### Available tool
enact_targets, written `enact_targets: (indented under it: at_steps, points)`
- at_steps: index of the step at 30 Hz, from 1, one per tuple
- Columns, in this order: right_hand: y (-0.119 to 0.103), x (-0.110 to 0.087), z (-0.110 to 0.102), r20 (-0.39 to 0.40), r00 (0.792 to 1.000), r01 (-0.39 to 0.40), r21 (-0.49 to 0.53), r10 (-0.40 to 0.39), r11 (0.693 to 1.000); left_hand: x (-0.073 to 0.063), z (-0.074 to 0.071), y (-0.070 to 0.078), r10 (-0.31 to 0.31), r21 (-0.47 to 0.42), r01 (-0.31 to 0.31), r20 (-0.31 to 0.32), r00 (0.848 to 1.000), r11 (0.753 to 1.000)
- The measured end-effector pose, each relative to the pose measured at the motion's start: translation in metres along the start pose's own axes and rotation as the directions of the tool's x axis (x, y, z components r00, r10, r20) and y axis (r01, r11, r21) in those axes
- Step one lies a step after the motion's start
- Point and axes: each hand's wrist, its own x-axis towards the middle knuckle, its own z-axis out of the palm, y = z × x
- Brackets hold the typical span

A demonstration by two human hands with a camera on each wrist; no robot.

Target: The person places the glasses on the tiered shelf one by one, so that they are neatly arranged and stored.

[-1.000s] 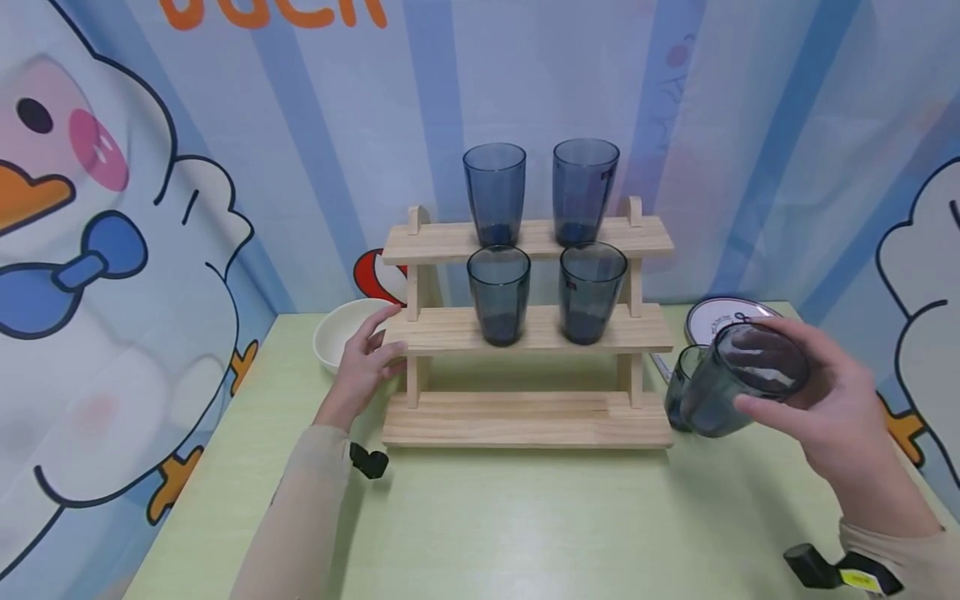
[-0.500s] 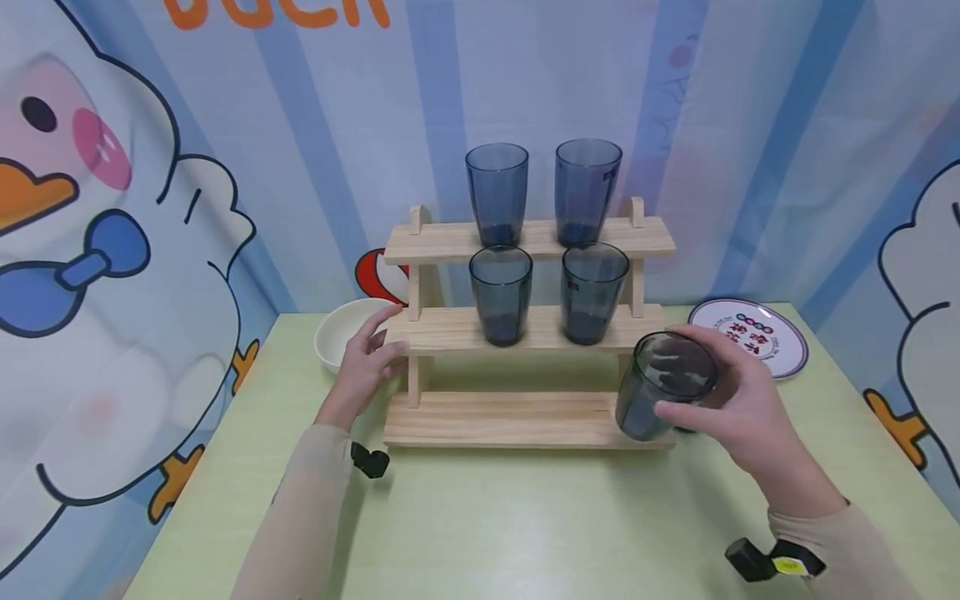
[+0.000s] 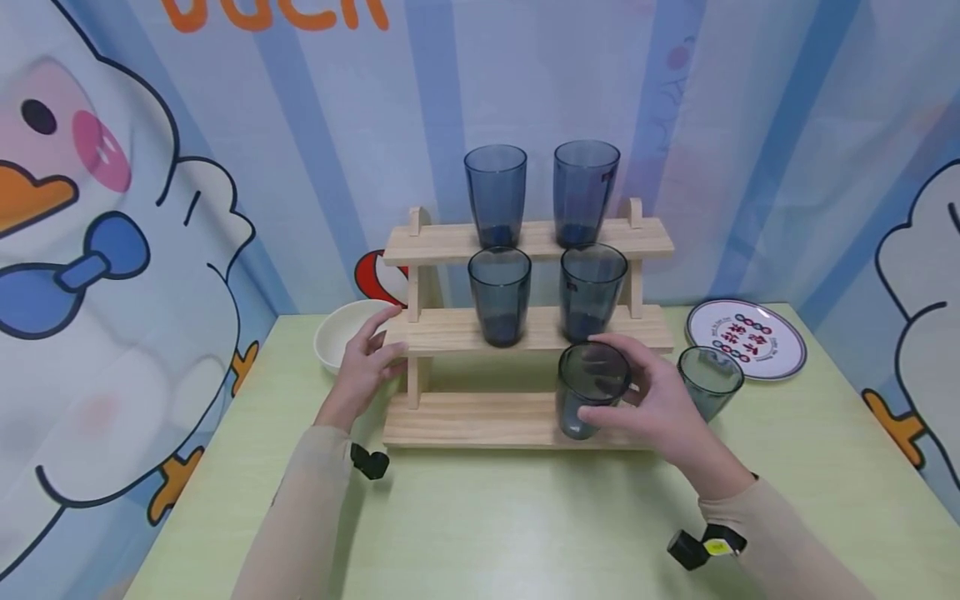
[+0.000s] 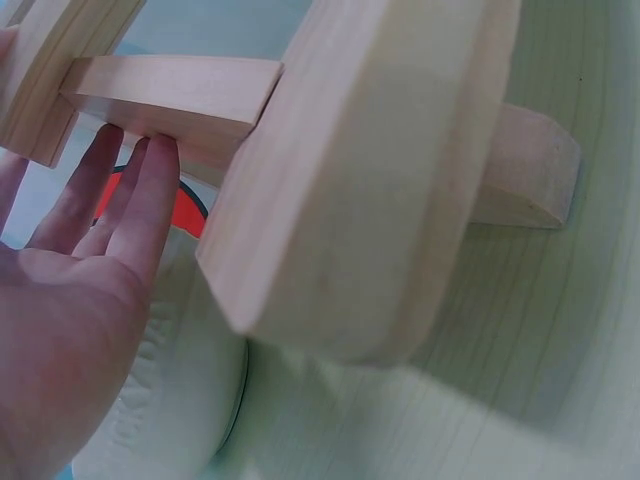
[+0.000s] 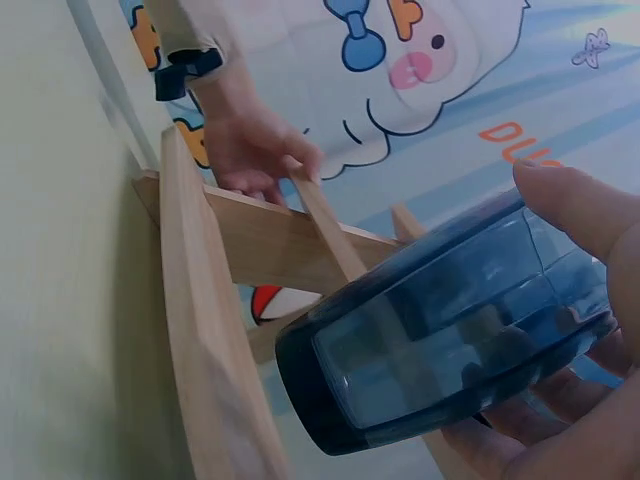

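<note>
A three-tier wooden display rack stands on the table. My left hand holds the left end of its middle shelf, fingers below the board against the upright. My right hand grips a smoky blue-grey glass tumbler, thumb on the near side and fingers round the far side. The tumbler is slightly tilted, mouth up, its base over the right half of the bottom shelf. In the right wrist view the tumbler fills the foreground, its thick base towards the rack.
Two matching tumblers sit on the top shelf and two on the middle shelf. Another tumbler stands on the table right of the rack, before a printed plate. A white bowl is behind my left hand.
My right hand has carried the tumbler leftwards from beside the rack to over the bottom shelf, uncovering the plate and the other tumbler. My left hand has stayed put.
</note>
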Motion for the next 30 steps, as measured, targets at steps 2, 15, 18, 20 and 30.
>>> enact_targets:
  at_steps: [2,15,18,20,30]
  points:
    - [0.002,0.004,0.007,0.02,1.0,-0.004,0.011,0.004,1.0,0.0,0.0,0.0,0.002,-0.004,-0.002,-0.001,1.0,1.0]
    - [0.01,0.025,0.045,0.086,0.996,-0.043,0.077,0.037,0.996,0.0,0.0,-0.001,0.005,-0.005,-0.005,0.003,1.0,1.0]
    - [0.014,0.029,0.051,0.094,0.995,-0.029,0.08,0.022,0.996,0.0,0.0,-0.002,0.011,-0.008,-0.011,0.003,1.0,1.0]
    - [0.016,0.032,0.056,0.097,0.995,-0.022,0.078,0.015,0.997,0.0,0.0,-0.003,0.016,-0.013,-0.016,0.002,1.0,1.0]
    - [0.021,0.041,0.072,0.105,0.994,-0.044,0.087,0.035,0.995,0.001,0.0,-0.003,0.015,-0.002,-0.015,-0.001,1.0,1.0]
